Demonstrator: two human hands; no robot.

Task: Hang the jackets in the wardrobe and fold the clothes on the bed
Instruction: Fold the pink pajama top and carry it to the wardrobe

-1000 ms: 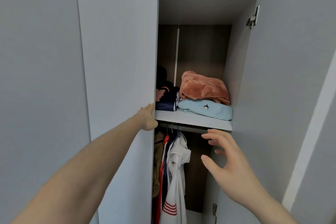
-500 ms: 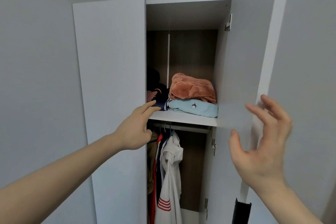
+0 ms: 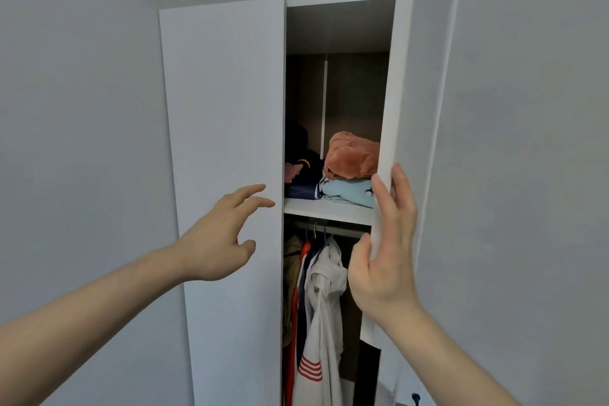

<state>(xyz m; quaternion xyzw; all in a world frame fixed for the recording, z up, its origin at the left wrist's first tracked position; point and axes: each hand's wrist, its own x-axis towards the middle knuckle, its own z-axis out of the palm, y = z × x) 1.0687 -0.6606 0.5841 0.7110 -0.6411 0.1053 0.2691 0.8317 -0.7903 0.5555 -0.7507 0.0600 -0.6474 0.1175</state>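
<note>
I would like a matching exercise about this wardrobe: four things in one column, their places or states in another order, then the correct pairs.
1. fluffy orange folded cloth
2. light blue folded garment
3. white hooded jacket with red stripes
4. right hand

A. hangs under the shelf
B. lies directly on the shelf
C. grips the door edge
D. top of the pile

Pairs: 1-D, 2-B, 3-A, 4-C

Folded clothes (image 3: 349, 175) on the shelf (image 3: 326, 210), jackets (image 3: 316, 306) hanging below.
</note>
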